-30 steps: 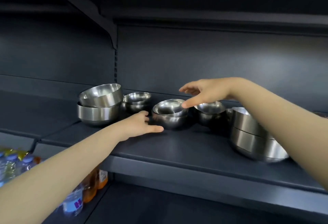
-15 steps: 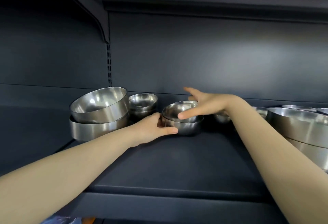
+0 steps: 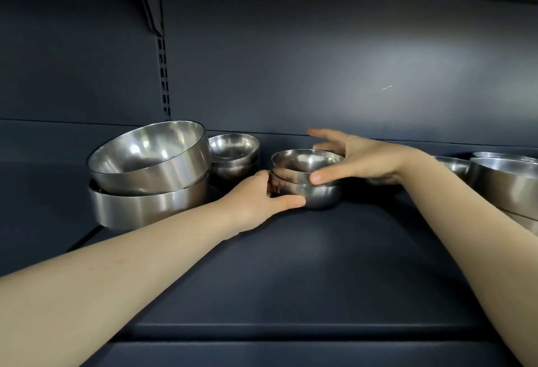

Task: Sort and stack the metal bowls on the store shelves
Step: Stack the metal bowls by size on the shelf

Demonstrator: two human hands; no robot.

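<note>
Stainless steel everywhere on this dark shelf (image 3: 320,264). I'm gripping the lower small bowl (image 3: 320,196) with the left hand (image 3: 256,200), thumb curling along its front. The right hand (image 3: 361,163) is pinching the upper small bowl (image 3: 302,161) nested in it, thumb pressing the near wall and fingers reaching over the far rim. That pair is sitting mid-shelf, near the back panel. Left of it, a tilted big bowl (image 3: 151,160) is leaning inside another big bowl (image 3: 145,209), and a second small stack (image 3: 233,151) is sitting just behind. More large bowls (image 3: 503,183) are showing at the right edge.
</note>
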